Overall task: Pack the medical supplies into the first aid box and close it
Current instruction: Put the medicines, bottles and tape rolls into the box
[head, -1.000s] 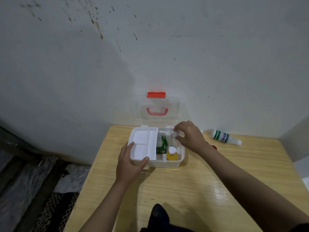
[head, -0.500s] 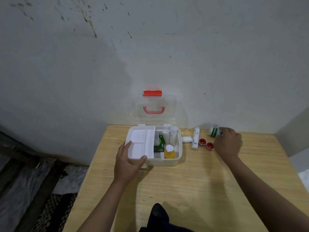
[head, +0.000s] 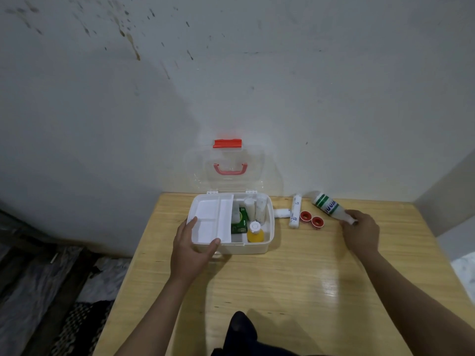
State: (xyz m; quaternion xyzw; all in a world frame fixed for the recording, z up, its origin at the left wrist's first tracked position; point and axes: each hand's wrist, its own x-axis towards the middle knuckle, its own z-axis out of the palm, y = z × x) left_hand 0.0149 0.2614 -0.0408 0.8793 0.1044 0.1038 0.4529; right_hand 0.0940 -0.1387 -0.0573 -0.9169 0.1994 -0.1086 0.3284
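Note:
The white first aid box point(head: 257, 247) stands open at the table's far edge, its clear lid point(head: 229, 167) leaning on the wall. A white divided tray point(head: 210, 220) covers its left half. The right half holds a green carton point(head: 240, 222), a yellow bottle point(head: 255, 233) and two white rolls point(head: 255, 208). My left hand point(head: 191, 249) grips the box's front left corner. My right hand point(head: 361, 231) holds the neck of a white bottle with green stripes point(head: 327, 205), tilted just above the table. Two bandage rolls point(head: 295, 214) and two red-cored tape rolls point(head: 311, 219) lie right of the box.
The wooden table point(head: 282, 291) butts against a stained grey wall. A dark object point(head: 240, 327) sits at the near edge. Left of the table the floor drops away with dark patterned cloth point(head: 77, 325). A wall corner stands at the right.
My right hand left the box, reached right and took hold of the striped bottle, lifting its neck end. My left hand stayed on the box corner.

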